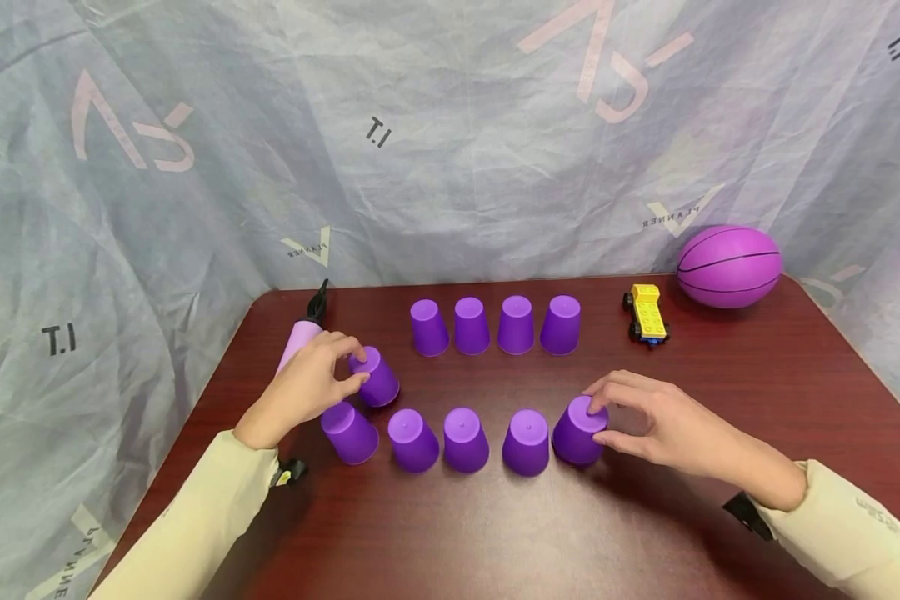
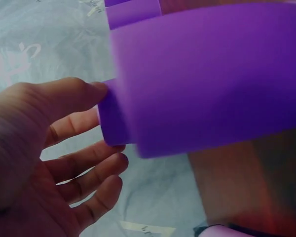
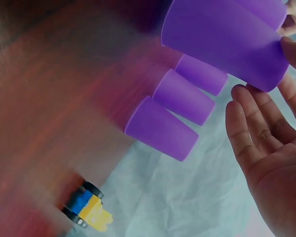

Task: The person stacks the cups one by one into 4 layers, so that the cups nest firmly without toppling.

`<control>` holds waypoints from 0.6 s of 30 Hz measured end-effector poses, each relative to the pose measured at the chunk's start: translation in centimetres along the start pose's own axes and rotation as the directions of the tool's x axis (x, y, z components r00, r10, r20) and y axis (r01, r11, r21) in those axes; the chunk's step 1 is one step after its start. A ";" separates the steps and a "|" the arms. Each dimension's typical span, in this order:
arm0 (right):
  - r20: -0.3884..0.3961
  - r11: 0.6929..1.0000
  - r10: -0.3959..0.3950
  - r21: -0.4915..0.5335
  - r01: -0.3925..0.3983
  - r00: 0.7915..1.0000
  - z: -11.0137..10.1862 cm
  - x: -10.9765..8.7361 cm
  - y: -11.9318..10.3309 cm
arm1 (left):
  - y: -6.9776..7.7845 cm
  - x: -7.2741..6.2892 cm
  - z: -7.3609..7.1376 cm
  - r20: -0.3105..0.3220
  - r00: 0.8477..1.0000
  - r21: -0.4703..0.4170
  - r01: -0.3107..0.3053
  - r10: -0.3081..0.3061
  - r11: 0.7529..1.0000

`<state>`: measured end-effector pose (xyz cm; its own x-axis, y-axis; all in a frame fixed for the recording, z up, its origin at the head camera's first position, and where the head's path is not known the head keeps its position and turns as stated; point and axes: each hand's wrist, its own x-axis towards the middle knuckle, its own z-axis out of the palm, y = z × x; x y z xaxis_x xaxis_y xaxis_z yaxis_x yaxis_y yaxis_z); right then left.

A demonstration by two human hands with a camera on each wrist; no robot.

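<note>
Upside-down purple cups stand on the dark red table. My left hand [image 1: 311, 379] pinches the base end of one purple cup [image 1: 378, 382] between thumb and fingers, behind the left end of the front row. In the left wrist view a nearer cup [image 2: 212, 84] covers much of this held cup [image 2: 113, 113]. On the right, my right hand [image 1: 663, 421] grips the upturned base of the front row's rightmost cup [image 1: 577, 437], its thumb on the near side. Between the hands stand several more cups, among them one [image 1: 465, 442] in the middle.
Several purple cups, one of them a cup [image 1: 516, 327], form a back row. A yellow toy car [image 1: 648, 315] and a purple basketball [image 1: 729, 267] sit at the back right. Beyond my left hand lies a lavender cylinder [image 1: 297, 340] with a black end. Grey cloth [image 1: 450, 167] hangs behind the table.
</note>
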<state>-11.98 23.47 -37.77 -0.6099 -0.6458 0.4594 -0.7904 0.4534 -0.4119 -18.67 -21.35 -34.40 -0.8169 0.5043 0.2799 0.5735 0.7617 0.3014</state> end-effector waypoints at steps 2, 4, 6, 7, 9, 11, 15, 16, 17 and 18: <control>-0.010 1.000 0.000 -0.008 0.000 1.000 -0.4 0.3 0.0 | 0.3 0.4 -0.5 -0.010 1.000 -0.001 0.002 -0.002 1.000; -0.021 1.000 0.003 -0.015 -0.003 1.000 -0.9 0.7 -0.1 | 0.6 1.0 -1.0 -0.028 1.000 0.002 0.000 0.000 1.000; -0.033 1.000 0.001 -0.026 -0.002 0.999 -1.4 1.2 -0.2 | 1.0 1.7 -1.5 -0.058 0.998 0.002 -0.008 0.008 1.000; -0.039 1.000 0.001 -0.027 -0.002 0.999 -1.7 1.4 -0.3 | 1.2 2.1 -1.7 -0.075 0.997 0.000 -0.018 0.018 1.000; -0.063 0.999 -0.010 -0.032 0.008 0.998 -2.3 2.0 -0.4 | 1.7 2.9 -2.1 -0.109 0.993 -0.005 -0.039 0.038 0.999; -0.099 0.999 -0.030 -0.042 0.026 0.995 -2.9 2.8 -0.3 | 2.2 3.9 -2.5 -0.139 0.989 -0.015 -0.061 0.058 0.998; -0.203 0.995 -0.036 -0.101 0.016 0.978 -3.9 4.9 0.3 | 3.1 6.3 -2.9 -0.164 0.982 -0.033 -0.102 0.095 0.994; -0.228 0.993 -0.025 -0.118 -0.002 0.973 -4.1 5.5 0.5 | 3.2 7.0 -2.9 -0.165 0.981 -0.036 -0.110 0.102 0.993; -0.250 0.991 -0.009 -0.131 -0.025 0.968 -4.3 6.1 0.8 | 3.4 7.6 -2.9 -0.162 0.981 -0.036 -0.117 0.109 0.993; -0.269 0.988 0.009 -0.145 -0.050 0.963 -4.4 6.7 1.1 | 3.6 8.2 -2.8 -0.156 0.981 -0.035 -0.120 0.113 0.992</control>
<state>-17.19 22.39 -31.67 -0.6103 -0.4522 0.6504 -0.7587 0.5697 -0.3159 -23.18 -15.61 -28.44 -0.7270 0.5176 0.4511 0.6693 0.6808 0.2975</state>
